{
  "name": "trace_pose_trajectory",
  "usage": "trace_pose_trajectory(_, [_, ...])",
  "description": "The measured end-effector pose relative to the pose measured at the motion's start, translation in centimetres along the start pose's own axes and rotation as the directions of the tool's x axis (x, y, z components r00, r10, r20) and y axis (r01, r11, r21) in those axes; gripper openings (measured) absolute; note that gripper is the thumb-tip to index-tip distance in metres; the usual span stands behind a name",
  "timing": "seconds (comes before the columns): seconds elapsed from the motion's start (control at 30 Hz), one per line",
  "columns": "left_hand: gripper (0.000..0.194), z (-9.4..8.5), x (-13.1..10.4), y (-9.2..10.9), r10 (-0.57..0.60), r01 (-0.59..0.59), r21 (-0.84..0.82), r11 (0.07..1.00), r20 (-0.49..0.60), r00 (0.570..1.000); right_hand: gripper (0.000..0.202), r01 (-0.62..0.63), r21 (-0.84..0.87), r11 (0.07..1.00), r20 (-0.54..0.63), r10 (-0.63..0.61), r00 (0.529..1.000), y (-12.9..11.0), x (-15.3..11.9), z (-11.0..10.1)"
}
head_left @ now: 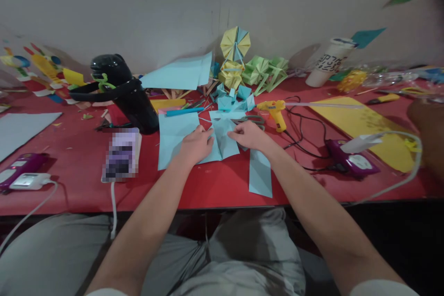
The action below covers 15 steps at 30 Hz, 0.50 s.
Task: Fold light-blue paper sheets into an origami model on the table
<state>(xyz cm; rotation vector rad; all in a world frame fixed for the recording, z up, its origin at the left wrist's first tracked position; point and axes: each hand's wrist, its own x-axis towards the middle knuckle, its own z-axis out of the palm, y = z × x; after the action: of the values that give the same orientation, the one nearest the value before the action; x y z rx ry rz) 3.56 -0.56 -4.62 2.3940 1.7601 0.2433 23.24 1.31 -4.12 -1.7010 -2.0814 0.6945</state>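
Note:
A creased sheet of light blue paper (225, 141) stands partly folded up from the table in front of me. My left hand (198, 144) presses on its left part, fingers bent and thumb against the paper. At the right side, my right hand (248, 135) pinches the sheet between thumb and curled fingers. Under and beside my left hand lies a larger flat blue sheet (169, 141). A blue paper strip (261, 175) rests below my right wrist. Scissors (258, 121) lie just behind my right hand, partly covered.
A yellow glue gun (276, 113) with a black cord lies to the right, near a purple power strip (352, 159). Left are a black bottle (133, 97) and a phone (122, 155) on a cable. Folded paper models (236, 44) stand behind. A white tumbler (329, 62) leans at back right.

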Motion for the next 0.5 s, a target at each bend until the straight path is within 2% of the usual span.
trace_pose_trajectory(0.13, [0.043,-0.03,-0.01,0.06,-0.027,0.027,-0.014,1.000,-0.011,1.000,0.034,0.021,-0.045,0.999,-0.049,-0.023,0.999,0.23,0.29,0.50])
trace_pose_trajectory(0.23, [0.041,-0.10,-0.04,0.08,-0.040,0.040,-0.024,0.999,-0.011,0.999,0.037,0.002,-0.135,0.991,-0.090,-0.014,0.996,0.19,0.32,0.67])
trace_pose_trajectory(0.5, [0.044,-0.50,-0.06,0.17,-0.026,0.027,-0.021,0.999,0.046,0.999,0.032,-0.032,-0.220,0.975,-0.032,0.025,0.999,-0.21,-0.11,0.08])
